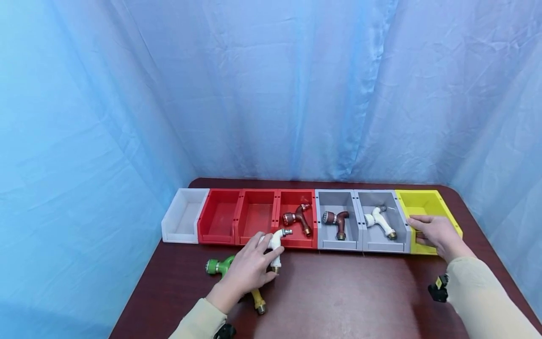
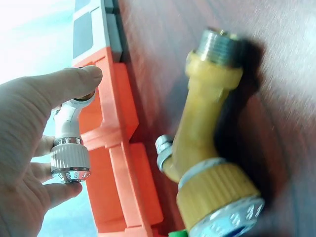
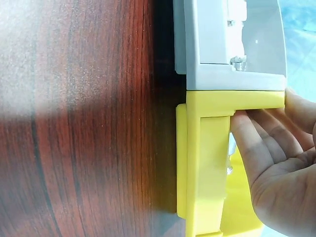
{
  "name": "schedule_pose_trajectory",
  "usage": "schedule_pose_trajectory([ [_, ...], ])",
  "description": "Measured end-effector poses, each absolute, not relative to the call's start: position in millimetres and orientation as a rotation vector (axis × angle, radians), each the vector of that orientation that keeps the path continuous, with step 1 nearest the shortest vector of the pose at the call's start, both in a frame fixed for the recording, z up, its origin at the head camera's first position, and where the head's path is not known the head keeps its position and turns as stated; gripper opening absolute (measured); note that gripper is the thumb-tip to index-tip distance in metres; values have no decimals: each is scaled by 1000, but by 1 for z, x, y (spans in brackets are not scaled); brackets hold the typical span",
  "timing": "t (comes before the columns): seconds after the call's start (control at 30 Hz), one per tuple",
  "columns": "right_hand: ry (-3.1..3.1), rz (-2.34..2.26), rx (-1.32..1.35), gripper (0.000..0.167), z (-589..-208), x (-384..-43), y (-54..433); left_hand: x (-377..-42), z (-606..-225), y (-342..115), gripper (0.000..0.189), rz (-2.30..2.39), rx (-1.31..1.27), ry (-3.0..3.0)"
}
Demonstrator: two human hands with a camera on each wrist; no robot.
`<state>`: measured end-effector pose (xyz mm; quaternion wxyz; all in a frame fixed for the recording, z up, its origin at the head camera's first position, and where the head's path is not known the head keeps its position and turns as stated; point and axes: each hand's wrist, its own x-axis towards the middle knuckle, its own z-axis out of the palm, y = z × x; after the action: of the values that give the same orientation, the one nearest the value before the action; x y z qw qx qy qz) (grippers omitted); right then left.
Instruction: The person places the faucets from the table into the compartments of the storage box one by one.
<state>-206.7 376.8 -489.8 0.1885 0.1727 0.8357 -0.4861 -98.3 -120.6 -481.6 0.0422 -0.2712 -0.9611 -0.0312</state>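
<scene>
My left hand (image 1: 250,266) grips a white tap (image 1: 277,245) above the table, in front of the red bins. In the left wrist view the thumb lies at one end of this tap and fingertips touch its ribbed knob (image 2: 70,157). Beneath that hand lie a yellow tap (image 2: 202,128) and a green tap (image 1: 218,266), both partly hidden in the head view. At the far right my right hand (image 1: 436,233) pinches the left side wall of the yellow bin (image 1: 450,214), fingers inside and thumb at the wall's edge. Something small and metallic shows inside that bin, mostly hidden.
A row of joined bins spans the table (image 1: 338,292): a white bin (image 1: 179,236), several red ones, two grey ones and the yellow. A brown tap (image 1: 301,219) lies in a red bin, another brown tap (image 1: 338,221) and a white one (image 1: 383,222) in the grey bins.
</scene>
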Motion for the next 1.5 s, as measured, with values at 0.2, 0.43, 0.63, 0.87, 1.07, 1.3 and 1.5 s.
schedule_pose_trajectory([
  [0.2, 2362, -1361, 502, 71, -490, -207, 377, -104, -475, -130, 72, -97, -798, -2915],
  [0.43, 2369, -1348, 509, 73, -488, -204, 377, -112, -471, -140, 73, -111, -747, -2949],
  [0.63, 2367, -1353, 503, 72, -487, -203, 376, -118, -472, -150, 75, -103, -735, -2947],
  [0.87, 2343, -1384, 501, 69, -487, -202, 376, -126, -476, -161, 73, -61, -742, -2891],
  [1.07, 2334, -1404, 498, 68, -491, -203, 376, -134, -476, -166, 74, -68, -715, -2894],
  [1.3, 2334, -1407, 503, 67, -489, -201, 377, -146, -472, -169, 72, -81, -716, -2902],
  [1.5, 2332, -1420, 503, 66, -490, -200, 376, -154, -471, -170, 72, -66, -704, -2909],
])
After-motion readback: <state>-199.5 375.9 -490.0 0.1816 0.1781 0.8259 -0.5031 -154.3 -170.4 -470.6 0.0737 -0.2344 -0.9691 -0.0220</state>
